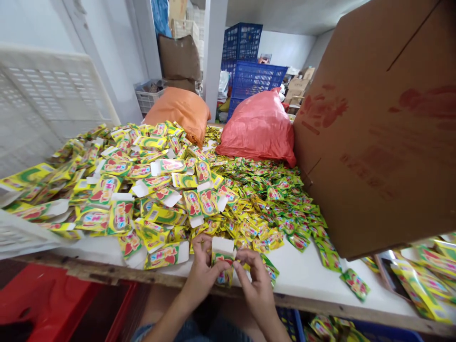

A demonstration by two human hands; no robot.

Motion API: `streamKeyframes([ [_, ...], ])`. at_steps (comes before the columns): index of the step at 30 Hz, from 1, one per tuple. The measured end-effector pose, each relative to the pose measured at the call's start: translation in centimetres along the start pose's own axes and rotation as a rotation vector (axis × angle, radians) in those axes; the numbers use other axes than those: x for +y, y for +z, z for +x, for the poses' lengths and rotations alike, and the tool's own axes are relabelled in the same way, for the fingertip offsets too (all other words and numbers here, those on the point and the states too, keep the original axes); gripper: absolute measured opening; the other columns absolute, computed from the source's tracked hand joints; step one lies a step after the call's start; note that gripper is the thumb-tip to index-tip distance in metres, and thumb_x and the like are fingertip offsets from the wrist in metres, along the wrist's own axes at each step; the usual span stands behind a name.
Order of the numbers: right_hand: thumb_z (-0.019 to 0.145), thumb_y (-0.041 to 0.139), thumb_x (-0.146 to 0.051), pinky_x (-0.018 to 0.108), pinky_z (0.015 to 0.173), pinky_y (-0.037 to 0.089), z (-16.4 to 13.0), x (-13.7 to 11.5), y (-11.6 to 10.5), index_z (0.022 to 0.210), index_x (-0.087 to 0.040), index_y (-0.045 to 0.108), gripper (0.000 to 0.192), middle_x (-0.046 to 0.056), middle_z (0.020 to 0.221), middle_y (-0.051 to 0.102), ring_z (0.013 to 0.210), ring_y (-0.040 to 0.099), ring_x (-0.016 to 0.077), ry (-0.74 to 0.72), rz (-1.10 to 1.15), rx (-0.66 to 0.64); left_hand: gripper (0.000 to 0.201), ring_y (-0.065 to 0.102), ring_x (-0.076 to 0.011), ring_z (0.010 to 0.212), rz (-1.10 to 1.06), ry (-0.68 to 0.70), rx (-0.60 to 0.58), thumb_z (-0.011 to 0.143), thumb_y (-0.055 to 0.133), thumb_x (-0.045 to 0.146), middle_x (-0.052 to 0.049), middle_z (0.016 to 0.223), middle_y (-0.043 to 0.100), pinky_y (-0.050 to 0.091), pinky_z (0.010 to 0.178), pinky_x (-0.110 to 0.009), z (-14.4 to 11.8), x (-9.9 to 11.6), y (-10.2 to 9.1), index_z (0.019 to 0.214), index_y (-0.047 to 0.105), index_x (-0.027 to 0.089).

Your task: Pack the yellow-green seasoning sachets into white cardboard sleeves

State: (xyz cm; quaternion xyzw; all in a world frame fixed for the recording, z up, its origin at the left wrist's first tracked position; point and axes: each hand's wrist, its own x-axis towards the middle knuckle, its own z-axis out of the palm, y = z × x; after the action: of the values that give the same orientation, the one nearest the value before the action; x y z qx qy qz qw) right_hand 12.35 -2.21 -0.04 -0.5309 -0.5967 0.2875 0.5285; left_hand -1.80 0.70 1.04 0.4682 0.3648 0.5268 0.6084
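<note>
My left hand (201, 273) and my right hand (255, 280) together hold one small yellow-green printed carton (223, 259) at the table's near edge, its white flap standing up between my fingers. Just beyond my hands lies a big heap of flat unfolded cartons (117, 190) of the same print on the left. A spread of small yellow-green sachets (274, 204) covers the middle and right of the white table (306, 278).
A large brown cardboard box (377, 128) stands at the right. An orange sack (180, 111) and a red sack (258, 128) sit at the back, blue crates (249, 66) behind. A white crate (42, 99) is at left, a red stool (46, 299) below.
</note>
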Motion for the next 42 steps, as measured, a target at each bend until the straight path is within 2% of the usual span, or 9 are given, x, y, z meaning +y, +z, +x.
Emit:
streamKeyframes([
  [4,0.084,0.051,-0.023,0.029,0.079,0.047,0.4,-0.4,0.3,0.102,-0.020,0.054,0.018,0.007,0.095,0.060,0.091,0.057,0.0182,-0.046,-0.058,-0.008,0.029,0.053,-0.0111,0.071,0.089,-0.036,-0.086,0.076,0.061,0.023,0.003,0.083,0.052,0.041,0.065,-0.021,0.1,0.2,-0.5,0.095,0.039,0.023],
  [7,0.086,0.049,-0.023,0.030,0.082,0.045,0.9,-1.1,-0.2,0.103,-0.021,0.056,0.018,0.006,0.098,0.060,0.094,0.056,0.0184,-0.061,-0.080,-0.116,0.013,0.051,-0.0124,0.070,0.249,-0.058,-0.196,0.078,0.058,0.028,0.003,0.075,0.052,0.040,0.065,-0.022,0.4,0.5,-1.1,0.085,0.052,0.019],
  [10,0.087,0.047,-0.023,0.028,0.080,0.044,1.7,-1.9,-0.9,0.094,-0.021,0.060,0.015,0.005,0.091,0.061,0.089,0.056,0.0175,-0.071,-0.085,-0.222,0.013,0.053,-0.0160,0.079,0.408,0.017,-0.225,0.079,0.058,0.030,-0.001,0.078,0.055,0.041,0.074,-0.026,0.6,1.1,-1.2,0.077,0.059,0.017],
  [13,0.087,0.047,-0.024,0.028,0.079,0.044,2.2,-2.1,-1.1,0.089,-0.021,0.062,0.015,0.004,0.088,0.061,0.087,0.057,0.0172,-0.068,-0.077,-0.245,0.012,0.054,-0.0197,0.092,0.383,0.081,-0.159,0.081,0.055,0.028,-0.005,0.092,0.058,0.040,0.084,-0.030,0.5,1.2,-1.0,0.087,0.061,0.019],
  [17,0.086,0.050,-0.025,0.029,0.079,0.046,1.8,-1.2,-0.6,0.116,-0.022,0.049,0.030,0.005,0.097,0.060,0.089,0.058,0.0168,0.029,-0.016,-0.116,0.041,0.058,-0.0191,0.097,0.091,0.032,-0.038,0.082,0.054,0.023,-0.007,0.108,0.058,0.044,0.086,-0.034,0.0,0.3,-0.7,0.121,0.038,0.025],
  [19,0.086,0.050,-0.025,0.030,0.081,0.045,1.5,-0.9,-0.4,0.117,-0.022,0.048,0.031,0.006,0.102,0.060,0.092,0.058,0.0172,0.025,-0.034,-0.106,0.034,0.057,-0.0198,0.099,0.098,0.031,-0.055,0.081,0.055,0.021,-0.008,0.109,0.059,0.044,0.087,-0.033,-0.2,0.1,-0.7,0.114,0.045,0.023],
  [23,0.085,0.051,-0.024,0.030,0.085,0.044,1.4,-1.4,-0.6,0.096,-0.022,0.060,0.014,0.006,0.099,0.062,0.096,0.057,0.0186,-0.070,-0.100,-0.147,0.011,0.054,-0.0210,0.107,0.195,0.100,-0.073,0.080,0.057,0.020,-0.009,0.110,0.059,0.041,0.093,-0.033,-0.6,0.6,-0.8,0.091,0.058,0.018],
  [30,0.084,0.053,-0.025,0.027,0.077,0.047,1.4,-2.8,-0.9,0.085,-0.021,0.062,0.010,0.004,0.088,0.065,0.086,0.061,0.0181,-0.112,-0.158,-0.115,0.009,0.059,-0.0198,0.094,0.330,0.125,0.015,0.079,0.058,0.022,-0.007,0.094,0.066,0.045,0.087,-0.032,-1.2,1.6,-0.3,0.085,0.063,0.018],
  [42,0.088,0.048,-0.029,0.025,0.072,0.046,1.9,-3.7,-0.7,0.085,-0.021,0.060,0.015,0.003,0.081,0.065,0.079,0.060,0.0169,-0.044,-0.240,-0.122,0.010,0.060,-0.0177,0.080,0.439,0.160,-0.004,0.080,0.058,0.024,-0.004,0.081,0.067,0.045,0.079,-0.030,-0.1,2.8,-0.3,0.080,0.067,0.019],
])
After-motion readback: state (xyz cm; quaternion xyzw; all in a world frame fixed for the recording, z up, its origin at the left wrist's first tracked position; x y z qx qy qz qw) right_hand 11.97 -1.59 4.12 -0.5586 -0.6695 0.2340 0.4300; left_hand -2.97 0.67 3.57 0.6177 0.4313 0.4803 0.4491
